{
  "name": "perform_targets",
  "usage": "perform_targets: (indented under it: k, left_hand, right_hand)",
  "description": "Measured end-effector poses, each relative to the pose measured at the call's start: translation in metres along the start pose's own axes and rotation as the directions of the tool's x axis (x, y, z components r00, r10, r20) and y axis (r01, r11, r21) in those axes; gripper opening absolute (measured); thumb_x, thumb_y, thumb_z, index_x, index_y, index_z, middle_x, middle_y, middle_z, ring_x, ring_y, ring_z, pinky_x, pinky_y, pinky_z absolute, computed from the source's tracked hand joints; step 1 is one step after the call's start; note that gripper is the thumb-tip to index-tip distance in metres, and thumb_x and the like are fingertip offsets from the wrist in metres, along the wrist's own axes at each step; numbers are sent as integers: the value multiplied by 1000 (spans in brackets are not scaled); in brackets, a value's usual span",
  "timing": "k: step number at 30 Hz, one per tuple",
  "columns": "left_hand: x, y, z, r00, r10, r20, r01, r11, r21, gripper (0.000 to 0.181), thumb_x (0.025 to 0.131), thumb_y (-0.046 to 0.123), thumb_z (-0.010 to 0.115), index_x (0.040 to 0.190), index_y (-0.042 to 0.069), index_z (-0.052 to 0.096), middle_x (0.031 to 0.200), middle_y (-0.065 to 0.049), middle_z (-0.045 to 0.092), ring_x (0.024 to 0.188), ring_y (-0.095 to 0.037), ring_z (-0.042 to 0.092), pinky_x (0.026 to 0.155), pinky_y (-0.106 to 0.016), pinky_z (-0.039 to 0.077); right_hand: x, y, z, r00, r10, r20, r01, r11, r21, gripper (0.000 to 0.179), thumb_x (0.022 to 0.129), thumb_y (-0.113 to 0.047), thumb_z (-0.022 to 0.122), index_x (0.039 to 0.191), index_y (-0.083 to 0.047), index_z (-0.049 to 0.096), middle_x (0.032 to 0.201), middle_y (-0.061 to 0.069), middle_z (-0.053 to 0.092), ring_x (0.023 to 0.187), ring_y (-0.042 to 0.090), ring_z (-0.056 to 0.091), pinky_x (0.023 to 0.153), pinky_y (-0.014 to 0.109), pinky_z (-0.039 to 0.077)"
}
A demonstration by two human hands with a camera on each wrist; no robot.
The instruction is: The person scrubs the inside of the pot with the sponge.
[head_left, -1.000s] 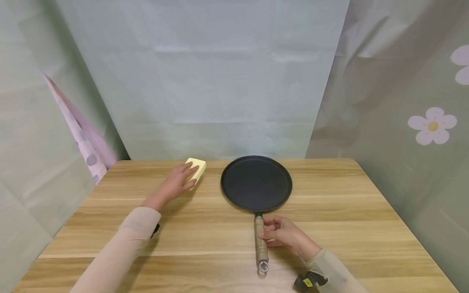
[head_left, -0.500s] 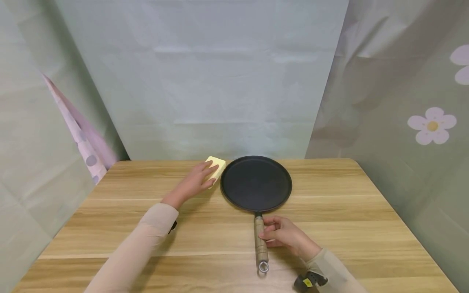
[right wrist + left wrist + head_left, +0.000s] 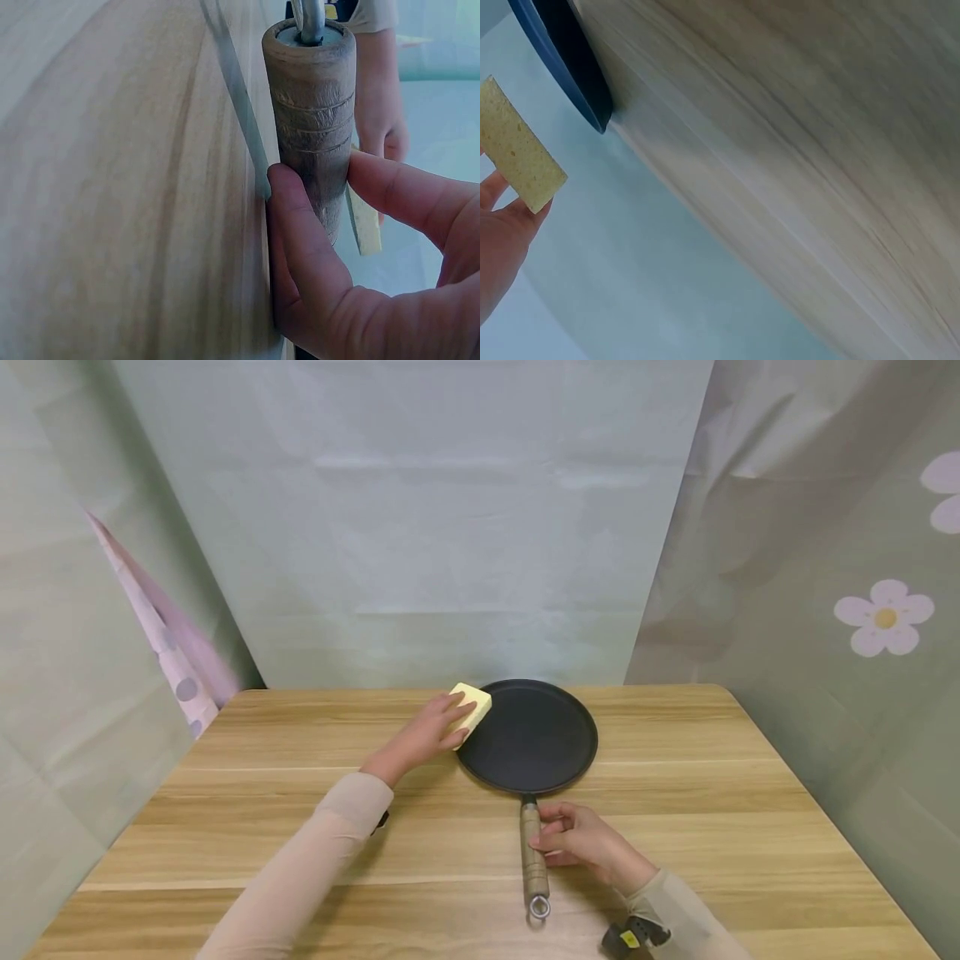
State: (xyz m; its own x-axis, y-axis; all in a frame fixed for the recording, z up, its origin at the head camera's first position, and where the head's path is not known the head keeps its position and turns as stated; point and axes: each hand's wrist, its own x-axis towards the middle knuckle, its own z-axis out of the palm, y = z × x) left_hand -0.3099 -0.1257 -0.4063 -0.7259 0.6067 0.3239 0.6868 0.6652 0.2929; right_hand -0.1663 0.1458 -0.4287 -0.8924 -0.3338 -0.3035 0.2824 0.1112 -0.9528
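Observation:
A pale yellow sponge (image 3: 476,701) is gripped between the thumb and fingers of my left hand (image 3: 420,742). It overlaps the left rim of a flat black frying pan (image 3: 534,739) in the head view. The left wrist view has the sponge (image 3: 519,146) held up in the air, apart from the pan (image 3: 570,67). My right hand (image 3: 592,845) pinches the pan's wooden handle (image 3: 533,868) from the right side. Thumb and fingers lie on either side of the handle (image 3: 315,120) in the right wrist view, with its metal hanging ring at the end.
The pan lies on a wood-grain table (image 3: 697,827), handle towards me. Behind the table's far edge hangs a pale grey-green sheet (image 3: 450,543). Similar sheets hang at both sides, the right one printed with flowers (image 3: 885,617).
My left hand has carried the sponge rightwards, from the table left of the pan to over the pan's left rim. The right hand and the pan have stayed in place.

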Motion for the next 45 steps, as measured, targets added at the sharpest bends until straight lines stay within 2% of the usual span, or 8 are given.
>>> perform_targets:
  k: [4, 10, 18, 23, 34, 45]
  left_hand:
    - [4, 4, 6, 1000, 26, 8, -26, 1000, -4, 48, 94, 16, 61, 138, 0, 50, 143, -28, 41, 131, -51, 34, 110, -56, 28]
    - [10, 11, 12, 999, 5, 50, -4, 1000, -21, 49, 96, 18, 60, 141, 2, 48, 146, -25, 38, 134, -48, 32, 111, -54, 26]
    - [16, 16, 17, 997, 15, 71, -13, 999, -36, 49, 96, 18, 59, 141, 3, 48, 147, -25, 38, 136, -47, 30, 112, -52, 25]
    - [20, 18, 22, 995, 46, 89, -43, 999, -34, 48, 97, 18, 58, 141, 1, 48, 146, -27, 37, 136, -46, 30, 113, -52, 25]
    - [25, 22, 37, 984, 78, 158, -73, 997, -41, 48, 97, 20, 58, 141, 2, 48, 146, -26, 38, 136, -44, 31, 113, -50, 25]
    - [27, 32, 38, 960, 100, 260, -88, 994, -60, 48, 99, 21, 55, 142, 3, 47, 149, -22, 36, 139, -39, 29, 114, -49, 24]
  right_hand:
    - [0, 1, 0, 1000, 4, -4, -4, 1000, 2, 53, 83, 2, 69, 127, 16, 42, 92, 11, 56, 78, 16, 61, 76, 37, 57]
    - [0, 2, 0, 1000, -11, -2, 11, 1000, 6, 52, 83, 4, 68, 126, 17, 41, 92, 11, 56, 78, 16, 61, 76, 38, 57]
    - [2, 3, 1, 1000, -11, -1, 11, 1000, 3, 53, 83, 4, 67, 127, 17, 41, 94, 13, 55, 78, 18, 60, 77, 39, 57]
    - [0, 0, 1, 1000, -11, -2, 11, 1000, -2, 54, 83, 4, 68, 127, 17, 40, 94, 13, 56, 78, 17, 60, 76, 39, 57]
    - [1, 1, -1, 999, -37, 32, 37, 999, 10, 57, 81, -6, 74, 123, 17, 43, 94, 14, 56, 81, 18, 61, 76, 37, 57]
    - [0, 1, 0, 1000, -13, 5, 13, 1000, 5, 55, 83, 2, 68, 128, 17, 40, 95, 13, 56, 79, 17, 60, 76, 38, 57]
